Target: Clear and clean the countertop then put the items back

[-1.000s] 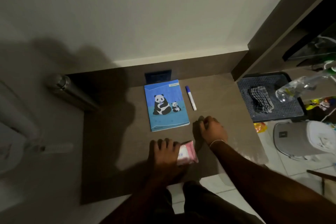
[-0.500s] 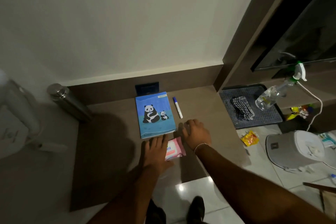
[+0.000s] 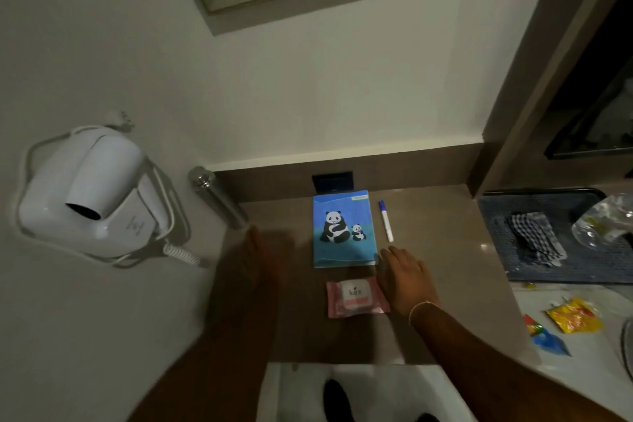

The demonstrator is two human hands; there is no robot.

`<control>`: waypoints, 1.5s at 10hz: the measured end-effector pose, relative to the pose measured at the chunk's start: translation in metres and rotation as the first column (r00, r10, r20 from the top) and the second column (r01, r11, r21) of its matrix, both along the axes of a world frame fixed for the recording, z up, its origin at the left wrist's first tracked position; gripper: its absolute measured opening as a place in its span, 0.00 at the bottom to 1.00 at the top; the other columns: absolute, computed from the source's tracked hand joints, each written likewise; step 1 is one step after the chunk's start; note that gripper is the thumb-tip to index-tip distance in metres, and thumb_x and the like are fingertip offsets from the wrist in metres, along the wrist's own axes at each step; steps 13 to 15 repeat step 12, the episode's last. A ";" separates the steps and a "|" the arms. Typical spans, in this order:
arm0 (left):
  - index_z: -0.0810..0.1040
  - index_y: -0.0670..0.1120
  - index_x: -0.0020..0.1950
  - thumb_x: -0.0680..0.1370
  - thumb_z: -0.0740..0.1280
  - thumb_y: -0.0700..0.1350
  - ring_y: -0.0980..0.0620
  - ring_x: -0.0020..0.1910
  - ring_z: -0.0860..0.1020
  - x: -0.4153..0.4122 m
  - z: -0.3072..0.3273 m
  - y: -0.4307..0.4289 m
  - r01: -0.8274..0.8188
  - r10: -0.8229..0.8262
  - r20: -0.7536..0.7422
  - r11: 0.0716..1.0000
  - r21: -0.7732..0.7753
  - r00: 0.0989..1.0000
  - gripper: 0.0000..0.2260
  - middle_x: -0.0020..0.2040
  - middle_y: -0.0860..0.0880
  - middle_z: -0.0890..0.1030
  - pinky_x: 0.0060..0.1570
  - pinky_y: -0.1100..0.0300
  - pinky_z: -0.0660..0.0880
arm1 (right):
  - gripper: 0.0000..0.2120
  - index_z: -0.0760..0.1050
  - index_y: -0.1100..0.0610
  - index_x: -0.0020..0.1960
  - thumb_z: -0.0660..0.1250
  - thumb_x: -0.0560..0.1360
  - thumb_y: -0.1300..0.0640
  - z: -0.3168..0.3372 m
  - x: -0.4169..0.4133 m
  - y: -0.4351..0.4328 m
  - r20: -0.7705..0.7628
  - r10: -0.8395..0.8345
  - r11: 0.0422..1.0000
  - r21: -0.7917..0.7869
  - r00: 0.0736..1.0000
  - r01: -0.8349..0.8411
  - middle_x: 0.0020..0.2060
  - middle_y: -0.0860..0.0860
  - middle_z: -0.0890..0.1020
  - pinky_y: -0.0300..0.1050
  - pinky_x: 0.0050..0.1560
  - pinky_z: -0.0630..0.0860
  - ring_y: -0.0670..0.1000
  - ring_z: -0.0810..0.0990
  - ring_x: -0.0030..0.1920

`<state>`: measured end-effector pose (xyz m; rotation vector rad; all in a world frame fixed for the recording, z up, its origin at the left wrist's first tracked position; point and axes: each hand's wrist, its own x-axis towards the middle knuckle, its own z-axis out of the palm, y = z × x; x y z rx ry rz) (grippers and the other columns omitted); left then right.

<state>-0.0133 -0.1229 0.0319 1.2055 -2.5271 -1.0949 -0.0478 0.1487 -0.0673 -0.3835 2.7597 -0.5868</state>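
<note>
A blue panda notebook point(image 3: 343, 229) lies flat at the back of the brown countertop point(image 3: 435, 247). To its right lies a white marker with a blue cap point(image 3: 386, 221). A pink wipes pack point(image 3: 356, 297) sits in front of the notebook. My right hand point(image 3: 407, 279) rests flat and open just right of the pack, fingertips near the notebook's front right corner. My left hand point(image 3: 263, 257) is blurred, fingers spread, over the countertop's left part, away from the pack. Neither hand holds anything.
A steel bottle point(image 3: 215, 197) stands at the back left corner. A white wall hair dryer point(image 3: 92, 195) hangs to the left. To the right, a dark tray point(image 3: 513, 216) holds a checked cloth point(image 3: 534, 241) and a clear spray bottle point(image 3: 603, 224). Wrappers point(image 3: 572, 315) lie on the floor.
My left hand has left the wipes pack and swung to the left. The right hand stayed beside the pack and opened flatter. The view has tilted up.
</note>
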 end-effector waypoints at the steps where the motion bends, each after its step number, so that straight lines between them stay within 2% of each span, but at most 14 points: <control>1: 0.55 0.46 0.84 0.74 0.75 0.60 0.39 0.77 0.70 -0.029 0.021 -0.031 -0.216 0.220 -0.129 0.975 0.045 0.967 0.46 0.80 0.42 0.66 0.74 0.39 0.69 | 0.32 0.59 0.47 0.83 0.61 0.82 0.40 -0.001 -0.005 -0.008 -0.005 0.018 1.000 -0.014 1.000 -0.019 0.83 0.50 0.62 0.60 0.83 0.59 0.54 0.58 0.84; 2: 0.52 0.44 0.85 0.74 0.77 0.55 0.38 0.80 0.66 -0.072 0.032 -0.085 -0.329 0.349 -0.166 0.934 0.138 0.922 0.48 0.83 0.42 0.61 0.77 0.40 0.68 | 0.34 0.54 0.45 0.84 0.60 0.83 0.39 0.000 -0.013 -0.018 0.014 0.002 1.000 -0.030 1.000 -0.001 0.85 0.49 0.58 0.62 0.84 0.55 0.55 0.54 0.85; 3: 0.55 0.41 0.84 0.75 0.77 0.49 0.39 0.80 0.66 -0.095 0.026 -0.122 -0.331 0.373 -0.165 0.914 0.236 0.913 0.45 0.82 0.40 0.63 0.79 0.44 0.66 | 0.34 0.54 0.45 0.84 0.60 0.83 0.39 -0.005 -0.013 -0.020 0.018 -0.021 0.999 -0.042 1.000 0.021 0.85 0.49 0.58 0.62 0.84 0.55 0.55 0.55 0.85; 4: 0.61 0.40 0.82 0.77 0.76 0.44 0.40 0.78 0.69 -0.116 0.001 -0.161 -0.326 0.389 -0.125 0.878 0.351 0.913 0.38 0.80 0.40 0.68 0.78 0.44 0.67 | 0.33 0.56 0.44 0.84 0.63 0.82 0.41 -0.018 -0.010 -0.013 0.021 -0.061 0.998 -0.029 0.998 0.062 0.83 0.50 0.63 0.60 0.83 0.58 0.54 0.61 0.83; 5: 0.64 0.42 0.81 0.77 0.75 0.43 0.39 0.78 0.69 -0.120 -0.014 -0.177 -0.304 0.350 -0.089 0.894 0.329 0.933 0.35 0.79 0.40 0.70 0.78 0.43 0.66 | 0.33 0.56 0.42 0.84 0.63 0.82 0.42 -0.026 -0.010 -0.008 0.020 -0.058 0.998 -0.027 0.998 0.058 0.83 0.50 0.63 0.56 0.82 0.59 0.53 0.63 0.82; 6: 0.73 0.42 0.75 0.76 0.77 0.47 0.38 0.73 0.74 -0.119 -0.017 -0.179 -0.179 0.206 -0.095 0.955 0.238 0.974 0.30 0.73 0.38 0.77 0.75 0.42 0.70 | 0.33 0.54 0.41 0.84 0.62 0.82 0.41 -0.026 -0.020 -0.013 0.056 -0.074 0.997 0.001 0.996 0.075 0.83 0.48 0.63 0.56 0.83 0.59 0.52 0.62 0.82; 7: 0.76 0.42 0.73 0.75 0.78 0.49 0.37 0.70 0.77 -0.116 -0.013 -0.166 -0.108 0.122 -0.055 0.973 0.203 0.991 0.28 0.70 0.39 0.79 0.72 0.43 0.72 | 0.31 0.57 0.42 0.83 0.62 0.83 0.41 -0.021 -0.026 -0.026 0.062 -0.088 0.996 -0.014 0.994 0.089 0.83 0.48 0.63 0.56 0.83 0.60 0.53 0.62 0.82; 8: 0.77 0.41 0.70 0.76 0.77 0.45 0.38 0.67 0.79 -0.114 -0.011 -0.125 0.070 -0.041 -0.096 0.944 0.323 0.995 0.24 0.67 0.39 0.81 0.71 0.42 0.74 | 0.29 0.60 0.42 0.82 0.62 0.83 0.43 -0.007 -0.039 -0.052 0.066 -0.095 0.993 -0.058 0.993 0.098 0.83 0.47 0.62 0.57 0.83 0.59 0.52 0.62 0.82; 10: 0.71 0.41 0.75 0.74 0.78 0.40 0.41 0.75 0.74 -0.120 -0.023 -0.069 0.151 -0.096 -0.181 0.935 0.321 0.979 0.31 0.75 0.41 0.75 0.75 0.43 0.71 | 0.28 0.61 0.43 0.81 0.62 0.83 0.44 0.008 -0.057 -0.071 -0.020 -0.027 0.998 -0.057 0.999 0.026 0.83 0.46 0.62 0.59 0.84 0.57 0.50 0.61 0.83; 11: 0.72 0.40 0.75 0.75 0.77 0.40 0.42 0.74 0.75 -0.113 -0.029 -0.070 0.136 -0.057 -0.214 0.916 0.378 0.975 0.29 0.74 0.40 0.76 0.75 0.44 0.72 | 0.28 0.60 0.42 0.82 0.62 0.84 0.43 0.010 -0.061 -0.070 -0.031 -0.058 0.996 -0.064 0.998 0.056 0.84 0.47 0.61 0.60 0.84 0.56 0.51 0.60 0.83; 12: 0.89 0.48 0.50 0.69 0.81 0.55 0.57 0.49 0.87 -0.094 -0.038 -0.067 0.191 -0.161 -0.256 0.977 0.097 0.953 0.15 0.47 0.49 0.89 0.53 0.63 0.83 | 0.30 0.54 0.42 0.84 0.57 0.84 0.40 0.011 -0.066 -0.064 -0.028 -0.105 0.994 -0.025 0.994 0.105 0.85 0.48 0.56 0.63 0.85 0.51 0.53 0.54 0.85; 15: 0.89 0.48 0.50 0.69 0.81 0.55 0.57 0.49 0.87 -0.094 -0.038 -0.067 0.191 -0.161 -0.256 0.977 0.097 0.953 0.15 0.47 0.49 0.89 0.53 0.63 0.83 | 0.30 0.54 0.42 0.84 0.57 0.84 0.40 0.011 -0.066 -0.064 -0.028 -0.105 0.994 -0.025 0.994 0.105 0.85 0.48 0.56 0.63 0.85 0.51 0.53 0.54 0.85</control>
